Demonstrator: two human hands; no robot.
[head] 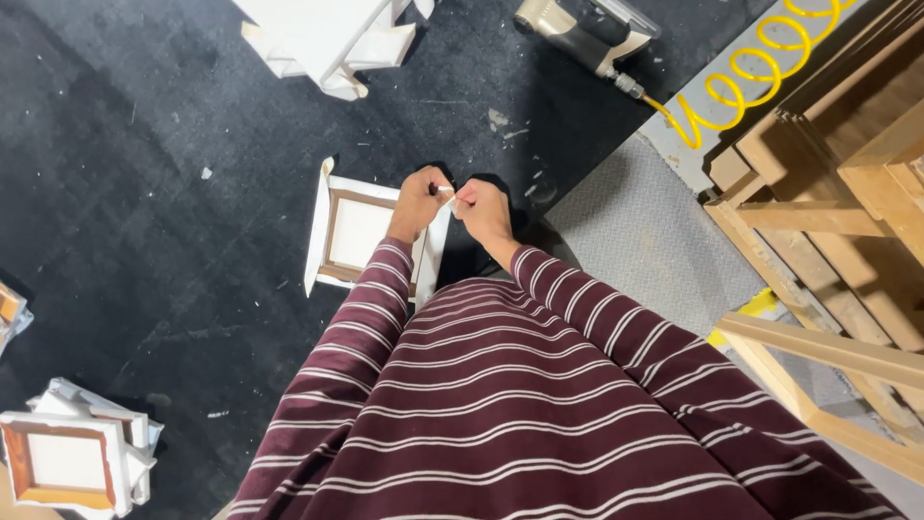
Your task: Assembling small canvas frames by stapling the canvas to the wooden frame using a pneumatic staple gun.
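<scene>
A small wooden frame with white canvas [354,231] lies face down on the black mat, its loose canvas edges sticking out around it. My left hand [420,200] and my right hand [482,210] meet at the frame's far right corner. Both pinch the white canvas flap [446,192] there, fingers closed on it. My arms in maroon striped sleeves cover the frame's right side.
A pneumatic stapler [587,31] with a yellow coiled hose [746,72] lies at the top right. A pile of white canvas frames [322,39] sits at the top, another stack [72,457] at the bottom left. Wooden stretcher bars [828,221] stand on the right.
</scene>
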